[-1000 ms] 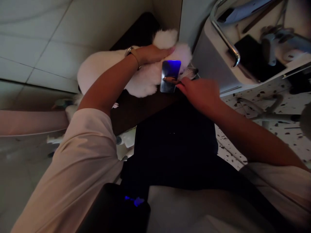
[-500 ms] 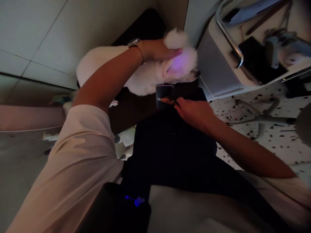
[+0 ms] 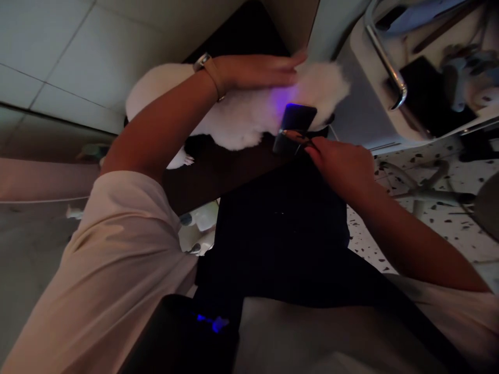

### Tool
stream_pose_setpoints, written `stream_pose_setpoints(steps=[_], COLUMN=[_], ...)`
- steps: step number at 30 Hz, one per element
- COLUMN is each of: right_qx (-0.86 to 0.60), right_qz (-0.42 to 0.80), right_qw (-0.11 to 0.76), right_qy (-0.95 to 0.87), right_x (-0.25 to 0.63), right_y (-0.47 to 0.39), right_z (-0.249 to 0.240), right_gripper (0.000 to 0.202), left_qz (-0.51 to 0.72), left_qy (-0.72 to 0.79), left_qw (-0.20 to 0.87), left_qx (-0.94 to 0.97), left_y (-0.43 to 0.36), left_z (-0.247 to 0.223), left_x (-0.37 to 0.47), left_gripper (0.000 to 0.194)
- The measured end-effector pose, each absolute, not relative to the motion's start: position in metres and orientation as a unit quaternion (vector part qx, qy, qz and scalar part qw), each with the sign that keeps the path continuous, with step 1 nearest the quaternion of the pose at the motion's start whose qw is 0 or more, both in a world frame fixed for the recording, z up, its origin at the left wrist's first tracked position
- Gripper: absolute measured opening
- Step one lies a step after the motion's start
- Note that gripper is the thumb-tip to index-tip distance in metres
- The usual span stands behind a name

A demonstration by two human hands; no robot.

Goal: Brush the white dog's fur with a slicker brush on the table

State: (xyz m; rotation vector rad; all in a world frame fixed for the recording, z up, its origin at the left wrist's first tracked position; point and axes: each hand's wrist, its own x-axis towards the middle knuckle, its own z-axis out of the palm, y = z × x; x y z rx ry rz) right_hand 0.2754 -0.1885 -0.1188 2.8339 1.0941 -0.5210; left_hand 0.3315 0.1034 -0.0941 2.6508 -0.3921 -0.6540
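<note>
A white fluffy dog [image 3: 237, 117] is on a dark table [image 3: 218, 169], its head toward the right. My left hand [image 3: 261, 71], with a watch on the wrist, lies along the top of the dog's neck, fingers stretched out. My right hand [image 3: 345, 163] is closed on the handle of what looks like a slicker brush [image 3: 298, 119], with a dark rectangular head. That head is at the coat by the dog's neck, below my left fingertips; whether its pins touch is hidden. Violet light falls on the fur there.
At the right stands a white cart [image 3: 351, 119] with a metal rail [image 3: 390, 62], holding a clipper-like tool [image 3: 421, 18] and other items. A wheeled stool base [image 3: 432, 195] is on the speckled floor. A tiled wall [image 3: 74, 67] rises behind the table.
My right hand has lifted the brush up and rightward, from below the dog to its neck. My left hand has shifted right, its fingers straightening off the head fur. The dog's head has moved right.
</note>
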Motion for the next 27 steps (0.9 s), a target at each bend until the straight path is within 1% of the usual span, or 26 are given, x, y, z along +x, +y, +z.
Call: stream_pose_setpoints(steps=[2,3,4,5,7,8,10,12,13,17,19,22,24,27], right_qx=[0.925,0.927,0.929,0.932,0.937,0.939,0.943,0.944,0.945,0.949,0.957,0.981,0.99,0.983], right_qz=[-0.171,-0.17,-0.166,-0.163,-0.158,-0.154,-0.152,-0.156,-0.159,-0.162,-0.151,-0.115,-0.084,-0.083], right_qw=[0.046,0.049,0.05,0.053,0.06,0.063,0.071,0.074,0.073,0.065,0.062,0.072,0.05,-0.062], right_qy=[0.337,0.331,0.326,0.32,0.307,0.3,0.289,0.28,0.277,0.262,0.238,0.142,0.102,0.152], right_x=[0.274,0.275,0.275,0.276,0.277,0.276,0.275,0.271,0.269,0.262,0.262,0.265,0.266,0.262], right_y=[-0.199,-0.202,-0.206,-0.209,-0.215,-0.218,-0.223,-0.226,-0.227,-0.238,-0.254,-0.289,-0.307,-0.298], right_z=[-0.121,-0.122,-0.123,-0.124,-0.123,-0.123,-0.121,-0.12,-0.12,-0.121,-0.121,-0.116,-0.109,-0.101], right_gripper=[0.043,0.043,0.042,0.04,0.038,0.038,0.039,0.04,0.039,0.038,0.038,0.041,0.046,0.047], left_qz=[-0.258,-0.25,-0.226,-0.203,-0.188,-0.194,-0.205,-0.186,-0.169,-0.104,-0.084,-0.062,-0.062,-0.077], left_qy=[-0.191,-0.196,-0.186,-0.168,-0.139,-0.133,-0.123,-0.112,-0.105,-0.101,-0.096,-0.08,-0.077,-0.08], left_qw=[0.129,0.078,0.02,-0.028,-0.066,-0.067,-0.07,-0.071,-0.068,-0.042,-0.033,-0.025,-0.025,-0.041], left_qx=[0.938,0.945,0.956,0.964,0.97,0.97,0.968,0.974,0.978,0.989,0.991,0.995,0.995,0.993], left_y=[0.105,0.103,0.101,0.097,0.092,0.091,0.089,0.087,0.085,0.071,0.064,0.059,0.059,0.06], left_z=[-0.1,-0.104,-0.107,-0.109,-0.112,-0.112,-0.111,-0.11,-0.11,-0.118,-0.126,-0.136,-0.139,-0.138], left_x=[0.315,0.307,0.301,0.297,0.294,0.295,0.298,0.298,0.297,0.285,0.282,0.282,0.283,0.282], left_gripper=[0.099,0.111,0.116,0.117,0.112,0.109,0.111,0.108,0.102,0.067,0.056,0.041,0.04,0.046])
